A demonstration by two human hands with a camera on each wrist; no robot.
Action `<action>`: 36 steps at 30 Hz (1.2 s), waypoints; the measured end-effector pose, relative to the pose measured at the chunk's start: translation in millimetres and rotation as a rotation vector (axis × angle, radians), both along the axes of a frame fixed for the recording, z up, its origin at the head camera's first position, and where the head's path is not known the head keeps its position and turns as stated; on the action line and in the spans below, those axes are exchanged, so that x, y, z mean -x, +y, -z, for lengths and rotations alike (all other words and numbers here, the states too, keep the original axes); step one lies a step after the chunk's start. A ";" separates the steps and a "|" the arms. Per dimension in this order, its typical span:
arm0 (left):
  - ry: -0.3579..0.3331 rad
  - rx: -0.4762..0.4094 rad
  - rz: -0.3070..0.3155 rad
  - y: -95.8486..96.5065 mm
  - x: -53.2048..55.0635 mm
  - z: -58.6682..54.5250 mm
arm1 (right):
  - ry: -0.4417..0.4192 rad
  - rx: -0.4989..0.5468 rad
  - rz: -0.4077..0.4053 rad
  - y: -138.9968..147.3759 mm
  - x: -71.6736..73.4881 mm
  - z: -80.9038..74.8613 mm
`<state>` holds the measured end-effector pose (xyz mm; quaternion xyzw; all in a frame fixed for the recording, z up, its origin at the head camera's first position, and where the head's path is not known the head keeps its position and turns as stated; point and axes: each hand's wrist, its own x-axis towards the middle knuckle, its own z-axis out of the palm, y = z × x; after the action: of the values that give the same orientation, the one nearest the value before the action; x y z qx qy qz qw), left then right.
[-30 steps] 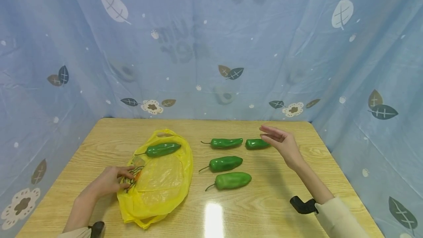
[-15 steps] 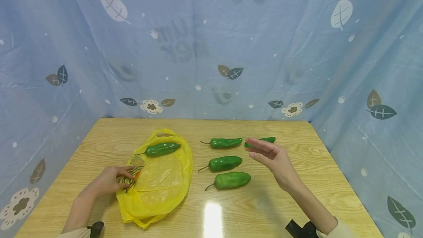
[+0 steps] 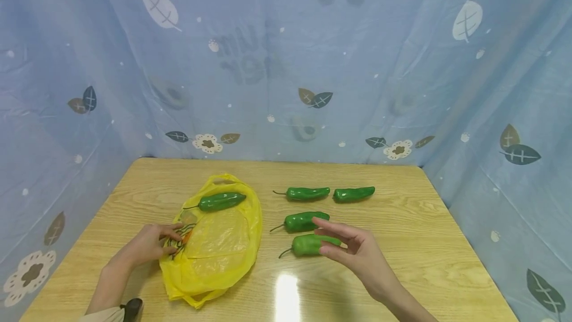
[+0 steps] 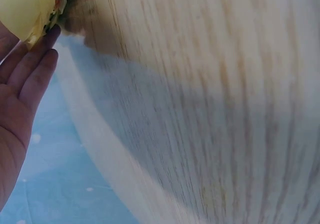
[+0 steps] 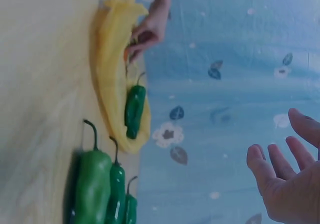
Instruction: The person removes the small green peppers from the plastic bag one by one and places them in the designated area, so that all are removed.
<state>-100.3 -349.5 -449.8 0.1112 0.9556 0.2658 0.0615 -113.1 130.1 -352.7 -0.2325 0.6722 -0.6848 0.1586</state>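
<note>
My left hand [image 3: 145, 246] pinches the left rim of a yellow plastic bag [image 3: 253, 227], beside its dark and orange print. The bag lies spread with its mouth open, and one green pepper [image 3: 222, 201] rests in its far part. Above the table, my right hand [image 3: 361, 258] hovers with loosely bent fingers and a gap before the thumb; it holds nothing. From the head view it overlaps the right end of the nearest, lighter green pepper [image 3: 306, 246]. The right wrist view shows that hand [image 5: 290, 184] apart from the peppers.
Behind the nearest pepper lies another green pepper [image 3: 299, 222]. Farther back are a green pepper [image 3: 308, 194] and one more pepper [image 3: 354, 194] to its right. A patterned blue curtain [image 3: 286, 63] closes off the wooden table [image 3: 424, 242] at the back and sides.
My right hand has moved left and toward me, away from the far right pepper to over the nearest one. My left hand and the bag stay put.
</note>
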 end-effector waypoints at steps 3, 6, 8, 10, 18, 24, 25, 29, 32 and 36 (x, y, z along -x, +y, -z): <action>0.001 -0.003 0.005 -0.2 0.5 0.5 | -0.031 0.027 -0.020 -3.7 -6.6 4.1; 0.004 -0.001 0.002 -0.7 0.6 0.9 | -0.023 0.077 -0.048 -9.5 -9.8 10.6; 0.002 0.001 0.001 -1.1 0.2 0.4 | -0.008 0.122 -0.071 -15.5 -10.5 16.7; 0.004 0.003 0.004 -1.3 -0.1 -0.1 | 0.002 0.169 -0.086 -23.2 -9.9 24.1; -0.001 0.002 0.022 0.6 -1.0 -3.0 | 0.065 0.280 -0.154 -51.7 7.1 55.8; -0.011 -0.010 0.023 0.5 -1.0 -2.2 | 0.099 0.263 -0.267 -64.9 36.8 66.9; -0.010 -0.009 0.024 0.2 -0.8 -2.2 | 0.105 0.258 -0.286 -67.2 42.8 68.3; -0.007 -0.010 0.030 -0.1 -0.9 -1.8 | 0.128 0.204 -0.348 -77.2 64.9 72.6; 0.002 -0.002 0.033 0.3 -1.1 -1.6 | 0.127 0.157 -0.398 -84.8 77.2 74.6; 0.021 0.013 0.033 0.8 -0.3 -1.2 | 0.120 0.095 -0.447 -93.6 89.8 76.8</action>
<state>-100.0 -348.7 -448.6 0.1292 0.9559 0.2575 0.0567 -202.9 36.5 -429.5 -0.4229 0.5793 -0.6486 0.2548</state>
